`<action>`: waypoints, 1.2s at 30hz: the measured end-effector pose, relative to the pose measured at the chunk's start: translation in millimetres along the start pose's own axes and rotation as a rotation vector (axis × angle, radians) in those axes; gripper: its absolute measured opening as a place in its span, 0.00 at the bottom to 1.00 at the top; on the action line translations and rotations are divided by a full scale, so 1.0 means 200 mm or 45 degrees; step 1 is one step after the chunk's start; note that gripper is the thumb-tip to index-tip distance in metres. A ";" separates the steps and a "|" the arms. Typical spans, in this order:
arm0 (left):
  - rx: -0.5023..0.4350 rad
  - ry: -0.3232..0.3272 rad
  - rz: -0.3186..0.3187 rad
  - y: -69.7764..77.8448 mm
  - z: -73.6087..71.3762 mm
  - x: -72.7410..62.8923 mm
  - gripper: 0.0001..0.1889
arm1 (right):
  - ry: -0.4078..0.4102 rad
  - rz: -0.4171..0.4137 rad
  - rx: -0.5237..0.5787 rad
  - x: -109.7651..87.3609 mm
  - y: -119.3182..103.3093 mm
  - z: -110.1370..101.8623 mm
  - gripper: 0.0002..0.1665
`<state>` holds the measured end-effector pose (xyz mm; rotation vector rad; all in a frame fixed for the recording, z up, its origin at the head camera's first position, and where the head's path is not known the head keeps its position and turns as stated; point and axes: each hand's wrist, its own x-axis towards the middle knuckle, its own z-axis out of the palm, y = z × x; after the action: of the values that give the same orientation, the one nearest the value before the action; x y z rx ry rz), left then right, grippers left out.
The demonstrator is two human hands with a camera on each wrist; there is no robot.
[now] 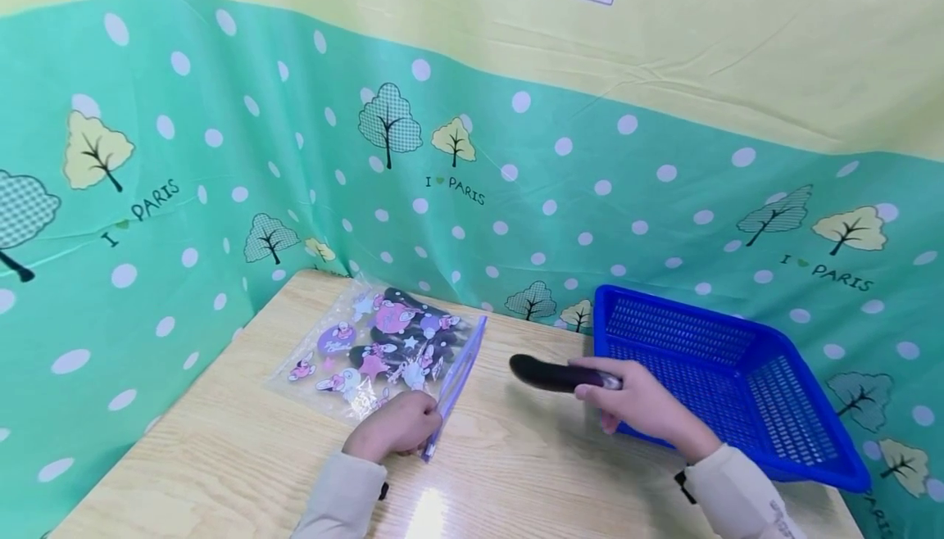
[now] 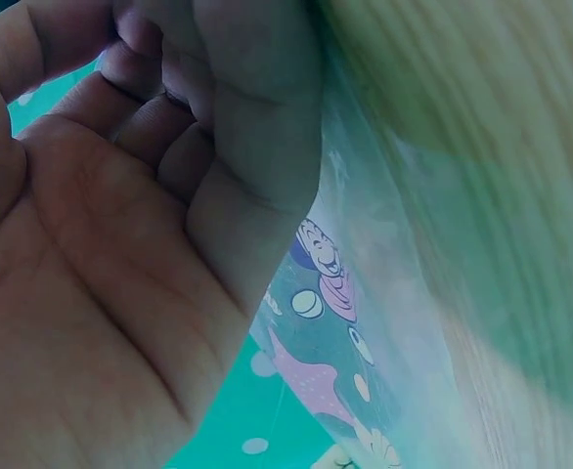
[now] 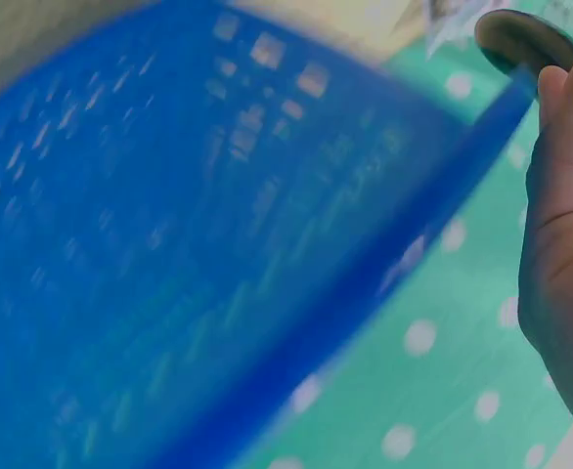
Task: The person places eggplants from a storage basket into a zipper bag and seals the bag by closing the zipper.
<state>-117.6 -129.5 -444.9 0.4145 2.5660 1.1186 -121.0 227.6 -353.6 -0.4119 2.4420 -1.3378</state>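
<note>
A clear zip bag [image 1: 335, 342] printed with pink and purple cartoon figures lies on the table, with dark items [image 1: 442, 351] inside. My left hand [image 1: 398, 426] pinches its purple zip edge near the front corner; in the left wrist view the curled fingers [image 2: 257, 117] lie beside the printed plastic. Between bag and basket, my right hand [image 1: 642, 396] grips a dark, glossy, elongated object with a rounded end [image 1: 544, 372], held above the table and pointing left. That rounded end also shows at the top right of the right wrist view. Its kind I cannot tell.
A blue plastic basket [image 1: 737, 330] with mesh sides stands at the right, just behind and beside my right forearm. Its rim fills much of the right wrist view. A green and yellow patterned cloth [image 1: 472, 146] hangs behind the wooden table [image 1: 221, 461].
</note>
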 end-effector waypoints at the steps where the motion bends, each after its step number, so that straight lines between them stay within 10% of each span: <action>1: 0.006 -0.001 -0.001 0.00 0.00 0.00 0.13 | -0.017 -0.007 -0.002 0.01 0.00 0.03 0.35; 16: 0.102 0.041 0.027 0.02 -0.02 0.00 0.13 | -0.225 -0.090 0.181 0.17 0.05 0.43 0.31; 36: 0.086 0.088 0.005 0.04 -0.06 -0.01 0.12 | -0.309 0.020 0.305 0.42 0.05 0.56 0.26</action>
<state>-120.0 -132.3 -430.3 0.4033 2.6705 1.0675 -152.1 113.6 -431.4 -0.4624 2.0577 -1.4592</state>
